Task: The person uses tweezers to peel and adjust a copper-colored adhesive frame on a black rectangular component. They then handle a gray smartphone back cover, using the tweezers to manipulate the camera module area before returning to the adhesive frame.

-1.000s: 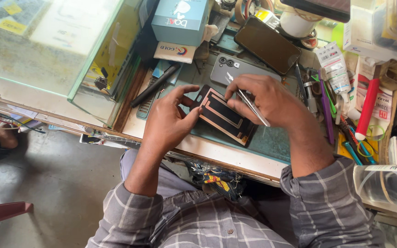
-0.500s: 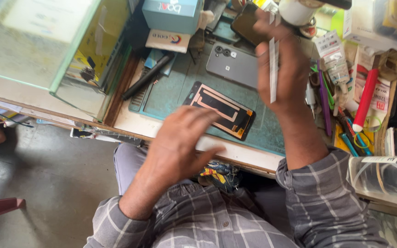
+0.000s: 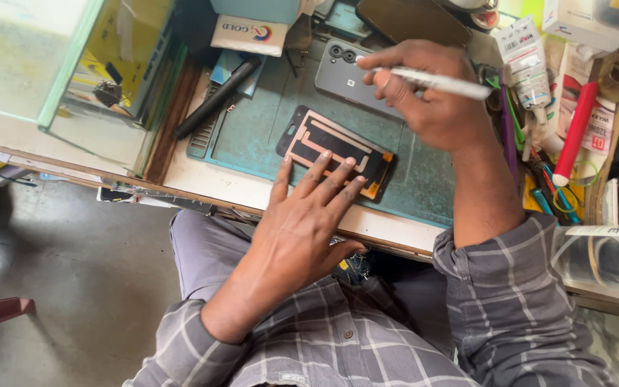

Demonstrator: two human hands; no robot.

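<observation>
A black phone screen panel (image 3: 327, 140) with copper-coloured strips lies face down on a teal work mat (image 3: 266, 129). My left hand (image 3: 308, 215) rests flat with spread fingers, its fingertips on the panel's near edge. My right hand (image 3: 424, 97) is above the mat's far right part and grips a thin white pen-like tool (image 3: 442, 82) that points right. Just under that hand lies a grey phone (image 3: 349, 79), back side up with its camera lenses showing.
A glass display case (image 3: 66, 72) fills the left. A black tool (image 3: 216, 97) lies on the mat's left edge. Boxes, another phone (image 3: 410, 21), a white glue tube (image 3: 528, 64), a red pen (image 3: 574, 132) and assorted tools crowd the back and right. A clear tape roll (image 3: 603, 254) sits at right.
My left hand came back from the table edge and now presses flat on the panel. My right hand lowered from the raised position toward the grey phone, still holding the white tool.
</observation>
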